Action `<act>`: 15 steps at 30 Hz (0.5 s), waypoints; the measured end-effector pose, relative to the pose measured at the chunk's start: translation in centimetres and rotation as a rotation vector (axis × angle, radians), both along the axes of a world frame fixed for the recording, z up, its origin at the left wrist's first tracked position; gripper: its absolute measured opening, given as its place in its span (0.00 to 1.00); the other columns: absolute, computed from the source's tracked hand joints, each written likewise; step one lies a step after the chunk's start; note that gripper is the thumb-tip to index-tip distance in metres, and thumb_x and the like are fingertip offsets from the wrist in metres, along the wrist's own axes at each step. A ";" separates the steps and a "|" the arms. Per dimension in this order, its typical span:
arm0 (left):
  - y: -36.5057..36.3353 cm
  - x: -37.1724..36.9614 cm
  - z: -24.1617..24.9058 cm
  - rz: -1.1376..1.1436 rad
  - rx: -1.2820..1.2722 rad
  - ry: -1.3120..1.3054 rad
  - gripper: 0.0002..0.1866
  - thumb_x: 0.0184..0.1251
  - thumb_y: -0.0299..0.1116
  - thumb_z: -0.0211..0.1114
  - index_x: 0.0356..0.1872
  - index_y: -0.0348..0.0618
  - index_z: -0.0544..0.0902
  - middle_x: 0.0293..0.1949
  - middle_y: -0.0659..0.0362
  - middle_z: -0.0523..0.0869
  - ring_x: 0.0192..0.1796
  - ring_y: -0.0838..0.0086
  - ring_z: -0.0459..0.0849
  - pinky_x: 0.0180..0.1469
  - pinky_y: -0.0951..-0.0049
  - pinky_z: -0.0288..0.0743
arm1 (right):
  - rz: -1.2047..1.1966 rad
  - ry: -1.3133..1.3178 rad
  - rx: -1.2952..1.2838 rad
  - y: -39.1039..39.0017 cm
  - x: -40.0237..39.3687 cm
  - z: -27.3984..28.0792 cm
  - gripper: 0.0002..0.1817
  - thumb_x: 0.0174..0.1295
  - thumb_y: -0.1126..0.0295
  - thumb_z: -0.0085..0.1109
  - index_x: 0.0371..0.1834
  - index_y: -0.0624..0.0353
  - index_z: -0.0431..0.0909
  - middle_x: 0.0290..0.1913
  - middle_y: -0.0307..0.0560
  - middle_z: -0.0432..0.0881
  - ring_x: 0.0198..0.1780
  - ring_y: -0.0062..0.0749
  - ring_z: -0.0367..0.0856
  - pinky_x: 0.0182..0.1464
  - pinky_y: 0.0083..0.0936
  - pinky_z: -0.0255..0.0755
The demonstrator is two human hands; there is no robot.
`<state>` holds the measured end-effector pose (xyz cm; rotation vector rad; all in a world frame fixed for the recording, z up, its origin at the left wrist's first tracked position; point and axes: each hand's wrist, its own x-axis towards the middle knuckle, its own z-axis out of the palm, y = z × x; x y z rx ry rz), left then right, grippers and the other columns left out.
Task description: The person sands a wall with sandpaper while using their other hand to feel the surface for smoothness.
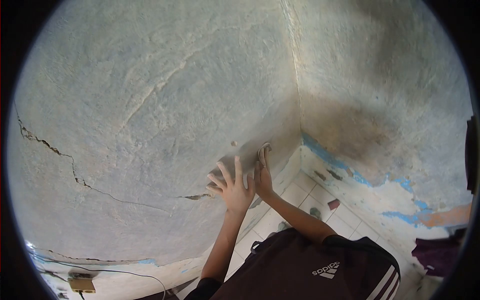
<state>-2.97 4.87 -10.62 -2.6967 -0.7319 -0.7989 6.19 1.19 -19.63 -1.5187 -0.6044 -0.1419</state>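
My left hand [233, 189] lies against the rough grey plaster wall [165, 115], its fingers stretched out and spread. Just to its right, my right hand [263, 175] is pressed to the same wall with its fingers together. Under those fingertips it holds a small pale folded piece [265, 147], mostly covered by the fingers; its material cannot be made out. A small round hole [233, 143] sits above my left hand, and a short crack [195, 197] runs beside its wrist.
The wall corner [295, 65] rises to the right, with peeling blue paint [325, 154] low on the adjoining wall. On the tiled floor [345, 222] lies a small reddish piece [333, 204]. A socket box [81, 285] with cables is at lower left, purple cloth [436, 256] at right.
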 end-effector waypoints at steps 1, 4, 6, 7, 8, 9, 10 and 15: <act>-0.2 0.4 0.1 0.013 -0.001 -0.013 0.41 0.70 0.50 0.65 0.82 0.60 0.61 0.83 0.34 0.42 0.78 0.17 0.31 0.67 0.12 0.28 | 0.013 -0.013 -0.001 -0.3 1.6 0.3 0.30 0.84 0.63 0.28 0.81 0.75 0.49 0.83 0.75 0.44 0.84 0.67 0.39 0.83 0.49 0.37; -0.9 1.6 0.8 -0.004 -0.096 -0.097 0.45 0.69 0.50 0.66 0.83 0.51 0.57 0.82 0.32 0.41 0.79 0.19 0.28 0.68 0.13 0.27 | -0.093 -0.056 0.056 -1.5 8.8 2.8 0.28 0.83 0.68 0.31 0.79 0.78 0.52 0.82 0.78 0.47 0.84 0.68 0.42 0.83 0.49 0.42; -1.3 2.9 1.8 -0.022 -0.035 -0.160 0.47 0.69 0.49 0.67 0.83 0.43 0.55 0.82 0.30 0.41 0.79 0.21 0.27 0.69 0.16 0.25 | -0.095 -0.068 0.029 -2.4 10.8 4.9 0.28 0.83 0.69 0.33 0.79 0.78 0.53 0.82 0.78 0.47 0.84 0.68 0.42 0.82 0.48 0.43; -1.5 3.8 2.5 -0.005 -0.035 -0.172 0.47 0.69 0.49 0.67 0.83 0.43 0.55 0.82 0.30 0.41 0.79 0.21 0.27 0.69 0.16 0.25 | -0.114 -0.071 0.011 -2.6 11.6 5.7 0.28 0.82 0.70 0.35 0.79 0.78 0.53 0.81 0.78 0.47 0.84 0.69 0.43 0.82 0.48 0.44; -1.8 4.7 3.3 0.018 -0.026 -0.199 0.47 0.69 0.48 0.67 0.83 0.43 0.54 0.82 0.29 0.40 0.79 0.22 0.26 0.70 0.17 0.24 | -0.097 -0.085 0.013 -2.8 11.1 5.6 0.28 0.82 0.70 0.35 0.79 0.78 0.53 0.81 0.78 0.47 0.84 0.69 0.43 0.82 0.48 0.44; -2.1 5.4 4.2 0.042 -0.016 -0.227 0.47 0.69 0.47 0.67 0.83 0.42 0.54 0.82 0.29 0.39 0.80 0.23 0.26 0.71 0.18 0.23 | -0.016 -0.100 0.022 -3.2 9.6 4.6 0.28 0.81 0.70 0.36 0.79 0.77 0.54 0.82 0.78 0.47 0.84 0.70 0.43 0.82 0.50 0.44; -2.4 5.9 5.0 0.057 -0.013 -0.240 0.47 0.69 0.47 0.67 0.83 0.42 0.54 0.82 0.29 0.39 0.80 0.23 0.26 0.71 0.18 0.23 | 0.064 -0.114 0.030 -3.5 8.9 4.0 0.28 0.81 0.70 0.37 0.79 0.76 0.55 0.82 0.77 0.47 0.83 0.71 0.43 0.81 0.52 0.44; -3.3 7.3 8.0 0.113 -0.085 -0.339 0.47 0.71 0.45 0.67 0.84 0.42 0.51 0.82 0.30 0.35 0.81 0.27 0.24 0.72 0.21 0.23 | 0.067 -0.380 -0.045 -3.8 14.7 10.2 0.28 0.79 0.69 0.42 0.79 0.72 0.58 0.81 0.78 0.49 0.81 0.80 0.41 0.79 0.62 0.44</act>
